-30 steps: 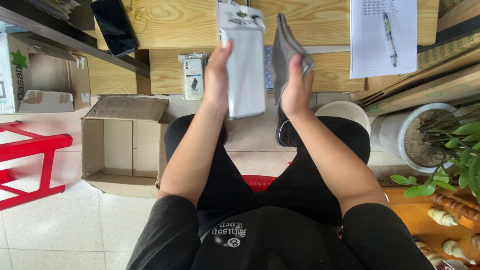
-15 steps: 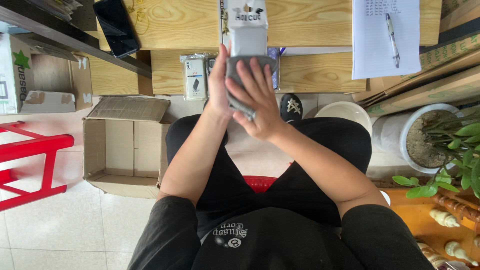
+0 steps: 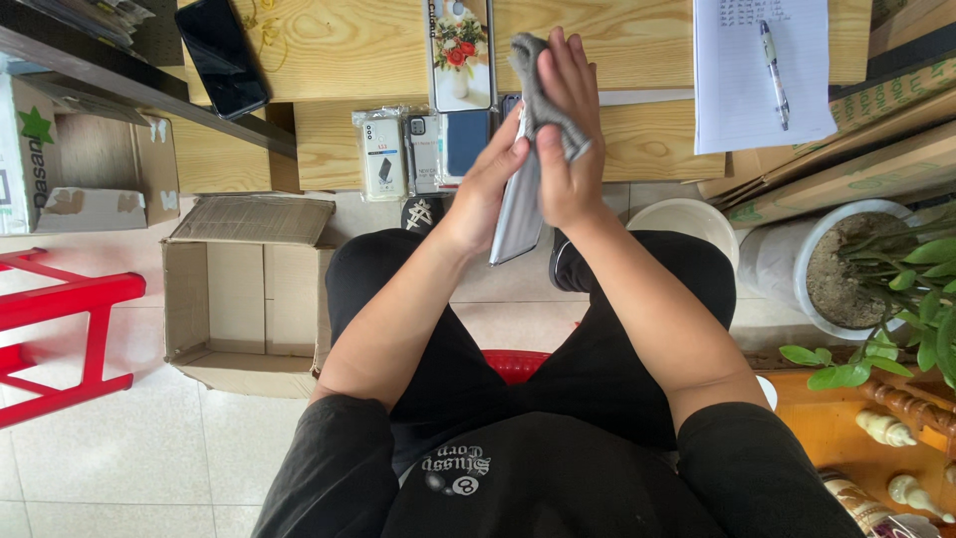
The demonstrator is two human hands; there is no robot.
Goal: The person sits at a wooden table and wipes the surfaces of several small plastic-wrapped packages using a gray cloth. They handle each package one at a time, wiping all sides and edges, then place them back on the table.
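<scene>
My left hand (image 3: 490, 189) grips a flat silvery phone-shaped slab (image 3: 517, 214) by its edge, tilted upright over my lap. My right hand (image 3: 568, 130) presses a grey cloth (image 3: 539, 85) flat against the slab's face, fingers stretched upward. Both hands meet in the middle of the view, in front of a wooden table (image 3: 339, 60). A flowered phone case (image 3: 459, 50) lies on the table just behind the cloth. Several packaged phone cases (image 3: 418, 149) sit on a lower wooden shelf to the left of my hands.
A black phone (image 3: 221, 55) lies at the table's left. A sheet of paper with a pen (image 3: 762, 70) lies at the right. An open cardboard box (image 3: 244, 289) and a red stool (image 3: 60, 329) stand on the tiled floor left. A potted plant (image 3: 856, 264) stands right.
The slab has turned from facing me to edge-on. My right hand with the cloth moved from beside it onto its face and slid upward.
</scene>
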